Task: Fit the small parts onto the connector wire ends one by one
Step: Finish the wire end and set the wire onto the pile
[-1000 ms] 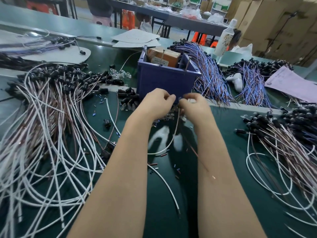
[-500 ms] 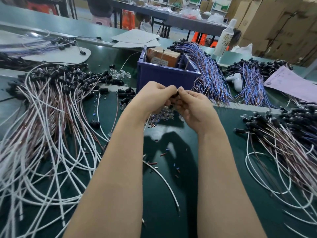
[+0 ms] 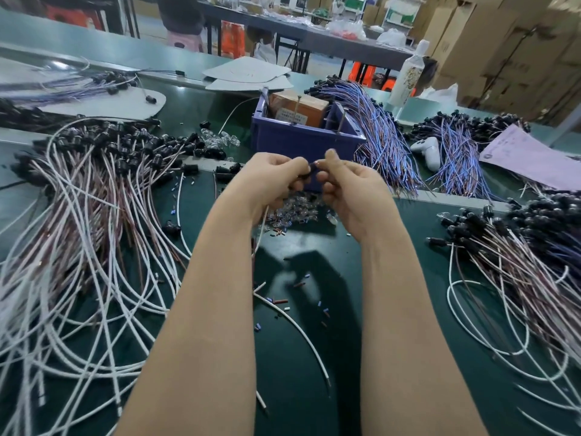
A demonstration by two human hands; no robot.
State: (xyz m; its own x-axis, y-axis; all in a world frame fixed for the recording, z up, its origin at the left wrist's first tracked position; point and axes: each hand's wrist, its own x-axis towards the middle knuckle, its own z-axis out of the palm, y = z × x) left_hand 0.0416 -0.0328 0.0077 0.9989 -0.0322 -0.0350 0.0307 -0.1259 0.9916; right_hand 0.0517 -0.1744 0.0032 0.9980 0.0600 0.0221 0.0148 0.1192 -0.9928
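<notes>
Left hand point(image 3: 272, 180), right hand point(image 3: 350, 191) lifted, pinching connector point(image 3: 312, 167) (wire point(image 3: 260, 229) dangling)

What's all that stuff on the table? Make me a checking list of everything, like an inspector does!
Surface: dark green table mat, littered with tiny loose bits.
Job's things: small black connector on a thin white wire; heap of small clear parts beneath the hands.
Clutter: blue plastic bin, white game controller, pink paper sheet.
Hands: left hand and right hand both pinch the connector.
Cables: white-and-brown wire bundles left and right; blue-purple wire bundles behind.
Surroundings: brown cardboard boxes, another long table.
</notes>
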